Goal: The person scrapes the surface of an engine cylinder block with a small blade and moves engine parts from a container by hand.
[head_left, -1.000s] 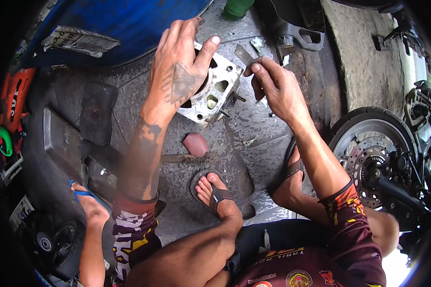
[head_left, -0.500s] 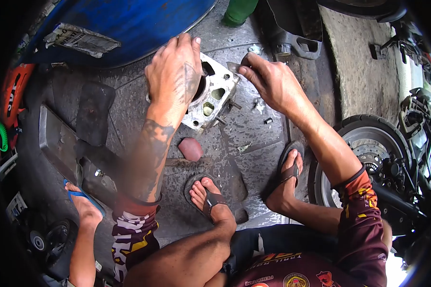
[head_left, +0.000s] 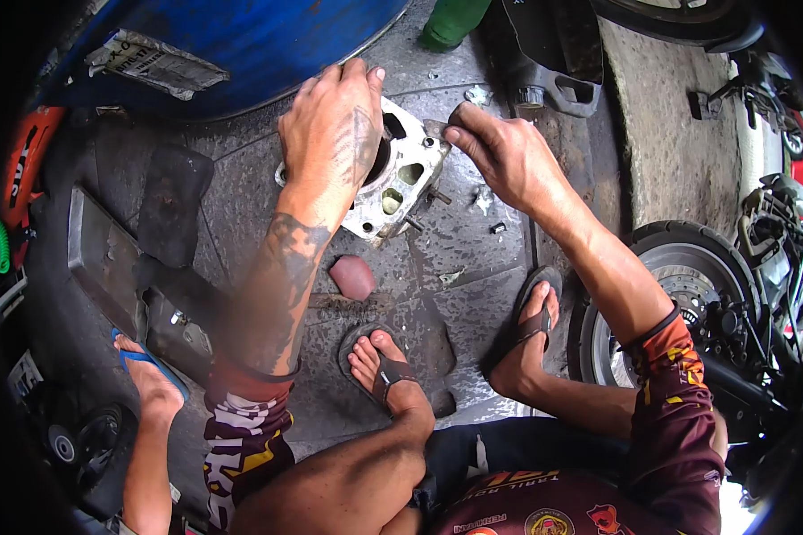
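Observation:
A light-metal engine cylinder block [head_left: 416,153] sits on the floor, its flat face with a large bore and several smaller openings turned up. My left hand [head_left: 332,129] lies over its left side, fingers bent over the far edge and gripping it; the fingertips are partly hidden. At the block's right corner, my right hand [head_left: 500,147] pinches a thin flat metal scraper blade [head_left: 436,127] between thumb and forefinger. The blade's end is at the block's edge; whether it touches I cannot tell. Studs stick out from the near right side of the block.
A reddish flat piece [head_left: 352,277] lies before the block. A blue drum [head_left: 268,53] stands at far left, a green container [head_left: 452,25] and grey jug [head_left: 562,89] behind. A motorcycle wheel [head_left: 678,303] is at right. Another person's foot [head_left: 152,379] shows at left.
The view has shifted slightly. Both hands keep their holds on the block and the blade, with hardly any movement against the block.

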Demonstrator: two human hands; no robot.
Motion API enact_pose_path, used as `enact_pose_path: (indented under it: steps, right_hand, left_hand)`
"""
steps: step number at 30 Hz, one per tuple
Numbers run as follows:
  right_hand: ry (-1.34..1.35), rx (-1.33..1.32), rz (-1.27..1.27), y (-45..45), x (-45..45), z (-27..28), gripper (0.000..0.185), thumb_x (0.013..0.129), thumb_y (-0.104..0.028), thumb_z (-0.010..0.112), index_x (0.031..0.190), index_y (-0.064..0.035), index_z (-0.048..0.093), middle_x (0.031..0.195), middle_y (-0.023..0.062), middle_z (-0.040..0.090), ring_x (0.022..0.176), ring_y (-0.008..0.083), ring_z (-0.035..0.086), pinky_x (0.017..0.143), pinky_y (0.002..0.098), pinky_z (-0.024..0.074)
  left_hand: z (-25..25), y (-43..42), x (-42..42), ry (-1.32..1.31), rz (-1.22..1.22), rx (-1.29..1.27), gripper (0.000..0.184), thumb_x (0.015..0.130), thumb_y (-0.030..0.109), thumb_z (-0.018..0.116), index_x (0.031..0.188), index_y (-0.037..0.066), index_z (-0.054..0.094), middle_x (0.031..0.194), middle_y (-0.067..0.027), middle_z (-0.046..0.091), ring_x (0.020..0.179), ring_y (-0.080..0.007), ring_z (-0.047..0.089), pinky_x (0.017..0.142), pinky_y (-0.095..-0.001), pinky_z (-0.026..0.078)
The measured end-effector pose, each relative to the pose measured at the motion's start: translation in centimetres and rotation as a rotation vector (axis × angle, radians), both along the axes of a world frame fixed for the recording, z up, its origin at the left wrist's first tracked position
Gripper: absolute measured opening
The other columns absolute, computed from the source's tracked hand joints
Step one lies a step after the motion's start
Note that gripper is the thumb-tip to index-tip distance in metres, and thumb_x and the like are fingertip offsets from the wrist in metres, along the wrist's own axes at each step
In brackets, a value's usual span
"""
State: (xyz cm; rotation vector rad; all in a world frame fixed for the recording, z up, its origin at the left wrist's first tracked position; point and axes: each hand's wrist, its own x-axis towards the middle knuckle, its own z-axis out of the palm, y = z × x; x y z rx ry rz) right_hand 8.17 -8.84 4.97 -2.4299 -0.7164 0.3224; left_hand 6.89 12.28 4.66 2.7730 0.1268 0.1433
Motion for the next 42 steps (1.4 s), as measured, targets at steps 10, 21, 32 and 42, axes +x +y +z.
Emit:
enact_pose_path:
  steps: [10,21,32,42]
  right_hand:
    - [-0.081,0.014,-0.072,0.0,-0.2,-0.8,0.025,0.099,-0.031,0.059,0.095,-0.007,0.058,0.069,0.0198,0.064,0.071,0.0433,0.065,0.061,0.0507,0.0492]
    - [-0.011,0.082,-0.054,0.4,-0.1,-0.1,0.021,0.099,-0.025,0.061,0.101,-0.0036,0.061,0.078,0.0206,0.064,0.077,0.0432,0.065,0.064,0.0455,0.0491]
    - [-0.057,0.075,-0.013,0.3,0.0,-0.2,0.022,0.099,-0.025,0.062,0.098,-0.0033,0.06,0.076,0.0212,0.062,0.076,0.0441,0.063,0.063,0.0461,0.0486]
    - [-0.002,0.026,-0.035,-0.2,-0.4,0.1,0.02,0.098,-0.026,0.062,0.101,-0.0064,0.062,0.077,0.019,0.067,0.076,0.0414,0.067,0.064,0.0478,0.0513]
  left_hand:
    - [0.2,0.1,0.0,0.032,0.028,-0.018,0.04,0.104,0.038,0.045,0.119,0.006,0.064,0.109,-0.0155,0.069,0.104,-0.0385,0.064,0.087,-0.0497,0.051]
    - [0.0,0.2,0.0,-0.005,0.012,-0.057,0.042,0.103,0.039,0.046,0.12,0.005,0.064,0.111,-0.016,0.069,0.103,-0.0389,0.066,0.088,-0.0488,0.052]
    - [0.1,0.0,0.0,-0.03,0.018,-0.054,0.038,0.102,0.036,0.049,0.115,0.004,0.065,0.107,-0.0164,0.069,0.1,-0.0382,0.066,0.085,-0.0493,0.053]
    - [0.2,0.0,0.0,0.021,0.041,-0.064,0.04,0.103,0.038,0.048,0.121,0.007,0.065,0.113,-0.015,0.07,0.105,-0.0386,0.065,0.089,-0.0489,0.052]
